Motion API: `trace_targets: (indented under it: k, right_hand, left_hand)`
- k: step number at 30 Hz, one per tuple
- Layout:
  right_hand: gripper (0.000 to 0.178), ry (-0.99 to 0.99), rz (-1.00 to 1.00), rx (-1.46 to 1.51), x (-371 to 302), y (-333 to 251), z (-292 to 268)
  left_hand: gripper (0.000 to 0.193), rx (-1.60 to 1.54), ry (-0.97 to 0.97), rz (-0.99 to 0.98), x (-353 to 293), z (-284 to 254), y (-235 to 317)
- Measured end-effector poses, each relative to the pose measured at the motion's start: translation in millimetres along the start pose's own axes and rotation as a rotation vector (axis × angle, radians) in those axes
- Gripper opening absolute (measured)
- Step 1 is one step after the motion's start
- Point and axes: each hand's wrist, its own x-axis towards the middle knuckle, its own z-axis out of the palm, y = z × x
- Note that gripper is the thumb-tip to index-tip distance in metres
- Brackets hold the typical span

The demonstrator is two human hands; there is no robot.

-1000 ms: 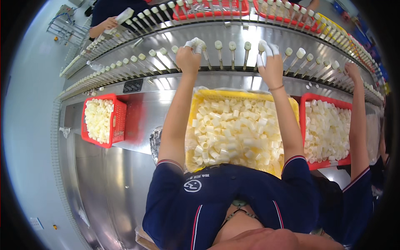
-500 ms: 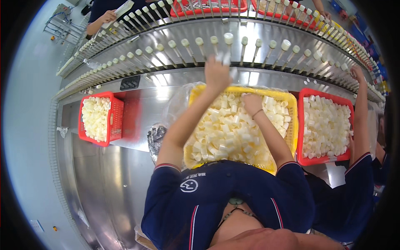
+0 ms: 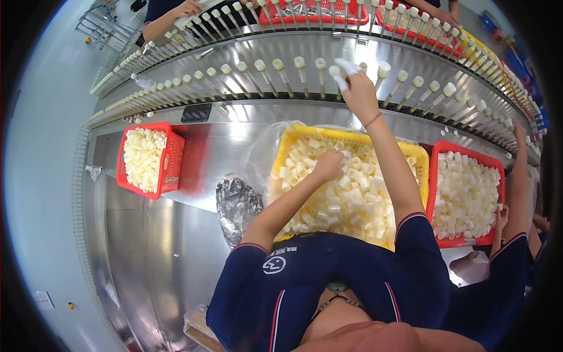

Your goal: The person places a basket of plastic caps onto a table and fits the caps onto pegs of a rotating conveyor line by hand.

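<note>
Up at the near row of upright metal pegs (image 3: 300, 82), my right hand (image 3: 362, 97) pinches a pale cap (image 3: 335, 71) over a peg top. White coverings, partly blurred, seem to wrap its fingertips. Many pegs in this row carry similar cream-white caps. My left hand (image 3: 328, 166) is low over a yellow basket (image 3: 424, 176) filled with loose short, hollow, cream-white caps (image 3: 352, 202). Its fingers are closed, with something white at their tips; whether that is a cap or a finger covering is hard to make out.
Red baskets of similar caps stand left (image 3: 171, 161) and right (image 3: 434, 193). A black-and-white wrapped bundle (image 3: 237, 205) lies beside the yellow basket. A co-worker's arm (image 3: 518, 182) reaches up at the right; other people's hands (image 3: 189, 8) work behind the far peg row.
My left hand has dropped from the peg row to the caps in the yellow basket. My right hand has risen from the basket to the pegs. The view has shifted slightly.
</note>
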Motion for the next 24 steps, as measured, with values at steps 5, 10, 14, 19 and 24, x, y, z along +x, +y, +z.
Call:
trace_targets:
  k: [5,10,14,19,24]
  right_hand:
    - [0.041,-0.035,0.023,-0.121,29,30,36]
    - [0.036,-0.173,0.207,-0.221,29,38,10]
    - [0.043,-0.006,0.258,-0.111,-1,40,-7]
    - [0.034,0.142,0.325,0.117,-80,39,-17]
    - [0.020,-0.492,0.415,-0.250,-148,41,11]
  left_hand:
    - [0.027,-0.194,0.583,0.081,-5,-39,-17]
    - [0.019,-0.144,0.972,-0.032,22,-134,-55]
    - [0.016,-0.050,1.274,0.065,58,-205,-53]
    - [0.021,0.144,1.062,0.069,95,-199,-72]
    - [0.023,0.422,0.894,0.105,88,-183,-43]
